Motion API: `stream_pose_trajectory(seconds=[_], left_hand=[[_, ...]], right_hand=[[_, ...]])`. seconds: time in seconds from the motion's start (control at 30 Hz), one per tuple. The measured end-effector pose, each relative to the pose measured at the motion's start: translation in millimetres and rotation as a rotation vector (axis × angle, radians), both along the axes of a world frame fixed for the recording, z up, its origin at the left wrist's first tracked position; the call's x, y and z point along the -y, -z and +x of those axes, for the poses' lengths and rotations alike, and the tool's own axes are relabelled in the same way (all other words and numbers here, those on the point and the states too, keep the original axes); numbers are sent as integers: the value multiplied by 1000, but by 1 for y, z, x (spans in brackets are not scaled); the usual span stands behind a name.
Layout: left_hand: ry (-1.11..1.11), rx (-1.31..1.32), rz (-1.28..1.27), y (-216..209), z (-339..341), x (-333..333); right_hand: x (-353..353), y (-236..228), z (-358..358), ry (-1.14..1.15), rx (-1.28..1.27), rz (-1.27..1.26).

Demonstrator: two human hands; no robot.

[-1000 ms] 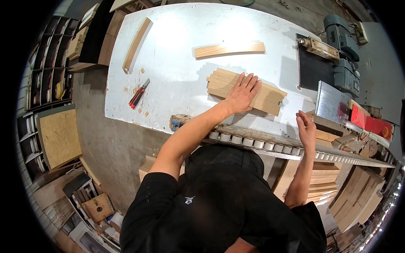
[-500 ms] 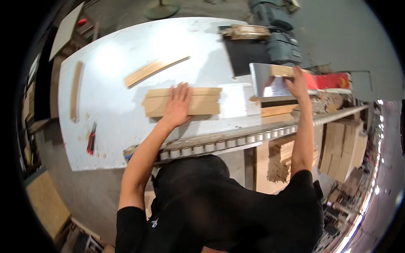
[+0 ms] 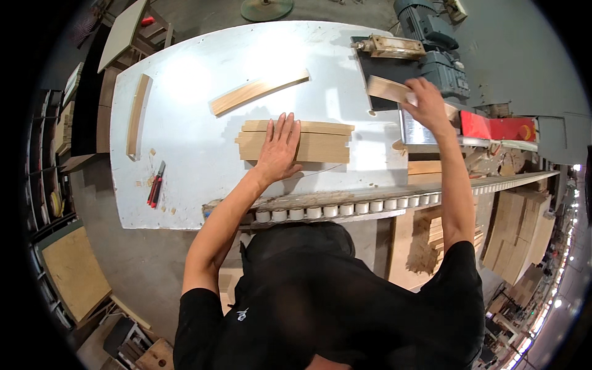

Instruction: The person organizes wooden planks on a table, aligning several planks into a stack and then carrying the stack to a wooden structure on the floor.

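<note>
My left hand (image 3: 280, 150) lies flat, fingers stretched out, on a row of light wooden strips (image 3: 324, 143) placed side by side on the white table. In my right hand (image 3: 427, 108) is the end of another wooden strip (image 3: 387, 90). Its free end points left, over the dark plate beside the machine. Below that hand sits a shiny metal plate (image 3: 415, 132), partly covered by my hand and wrist. My fingers and the near end of the strip look slightly blurred.
On the white table (image 3: 185, 185) lie a loose wooden strip (image 3: 259, 92), a second strip (image 3: 137, 117) and a red-handled cutting tool (image 3: 156, 185). A roller rail (image 3: 345, 210) runs along the near edge. Grey motors (image 3: 441, 68) and a red guard (image 3: 493, 127) stand right.
The right hand has moved left and away from me, taking the wooden strip off the metal plate. My left hand stays on the row of strips. The whole view has shifted somewhat.
</note>
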State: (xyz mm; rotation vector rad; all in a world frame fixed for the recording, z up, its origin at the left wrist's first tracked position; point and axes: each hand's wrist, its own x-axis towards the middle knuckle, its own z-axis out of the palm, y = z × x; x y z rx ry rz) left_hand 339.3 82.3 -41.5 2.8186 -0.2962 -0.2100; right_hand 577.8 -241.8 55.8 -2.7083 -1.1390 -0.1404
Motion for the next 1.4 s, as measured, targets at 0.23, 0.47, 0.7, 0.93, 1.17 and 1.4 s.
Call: stream_pose_trajectory(seconds=[0.23,0.47,0.7,0.93,1.17,1.4], left_hand=[[-300,200,-191,1,-18,-43],[-591,59,-449,19,-27,-91],[-672,-103,-962,36,-25,-99],[-664,-97,-1146,43,-16,-94],[-666,-69,-1226,54,-16,-89],[-669,-94,-1311,55,-16,-89]], right_hand=[[-168,57,-59,-279,-75,191],[-213,109,-99,-316,-255,150],[-169,119,-98,-98,-474,328],[-76,144,-131,491,-912,895],[-88,134,-158,527,-1128,999],[-88,137,-161,508,-1091,966]])
